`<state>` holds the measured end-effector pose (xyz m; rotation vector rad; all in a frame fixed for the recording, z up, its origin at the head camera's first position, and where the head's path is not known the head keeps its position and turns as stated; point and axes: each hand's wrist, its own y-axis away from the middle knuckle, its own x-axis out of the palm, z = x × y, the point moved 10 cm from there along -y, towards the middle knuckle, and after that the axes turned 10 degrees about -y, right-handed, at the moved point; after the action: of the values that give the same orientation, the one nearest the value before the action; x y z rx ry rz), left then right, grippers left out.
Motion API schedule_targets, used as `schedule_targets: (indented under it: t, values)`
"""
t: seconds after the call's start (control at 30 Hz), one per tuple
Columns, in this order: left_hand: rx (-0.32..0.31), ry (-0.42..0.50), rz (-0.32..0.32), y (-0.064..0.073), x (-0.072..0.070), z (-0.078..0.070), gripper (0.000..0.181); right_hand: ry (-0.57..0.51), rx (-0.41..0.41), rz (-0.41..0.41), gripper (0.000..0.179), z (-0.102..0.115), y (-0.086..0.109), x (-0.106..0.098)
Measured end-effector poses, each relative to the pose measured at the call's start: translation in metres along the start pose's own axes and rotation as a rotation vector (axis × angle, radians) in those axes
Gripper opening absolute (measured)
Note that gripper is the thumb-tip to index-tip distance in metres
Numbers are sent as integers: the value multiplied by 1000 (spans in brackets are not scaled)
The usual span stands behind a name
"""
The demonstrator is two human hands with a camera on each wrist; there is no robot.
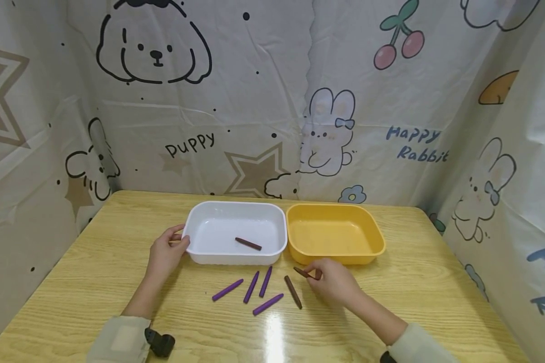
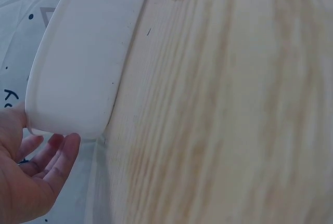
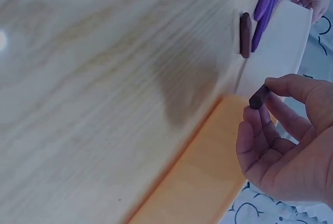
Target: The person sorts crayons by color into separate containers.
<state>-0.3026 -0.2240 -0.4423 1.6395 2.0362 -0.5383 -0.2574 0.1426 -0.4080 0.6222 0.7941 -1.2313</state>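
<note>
- The right hand (image 1: 331, 280) pinched a dark brown, tapered crayon-like stick (image 1: 301, 272) between thumb and fingertips; a light, firm pinch suited so slim a piece.
- That stick was just in front of the yellow plastic tray (image 1: 336, 258), tapered end pointing away from the palm; its height above the pale wooden table (image 1: 200, 335) was hard to judge.
- The left hand (image 1: 167, 249) held the end of the white plastic tray (image 1: 236, 259), thumb and fingers spread about its rim; steady, gentle pressure was best there.
- Another brown stick (image 1: 293, 292) lay near the right hand, beside four purple sticks (image 1: 228, 290), so a low sweep risked rolling them.
- Clearing either rim called for lifting first.
</note>
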Motion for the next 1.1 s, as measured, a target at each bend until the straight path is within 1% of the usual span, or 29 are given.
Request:
schedule_targets:
  t: [0.4, 0.63, 0.77, 0.97, 1.1]
  values:
    - [3, 0, 12, 0, -1, -5, 46, 5, -76, 16, 11, 24, -8, -13]
    - [-1, 0, 11, 0, -3, -6, 45, -10, -81, 34, 11, 33, -13, -16]
    - [0, -7, 11, 1, -3, -6, 46, -1, -87, 45, 11, 39, -16, -17]
    - [3, 31, 18, 3, -2, -4, 45, 24, -112, 46, 11, 50, -23, -19]
    - [15, 35, 12, 3, -2, -4, 45, 15, -105, 56, 10, 53, -27, -19]
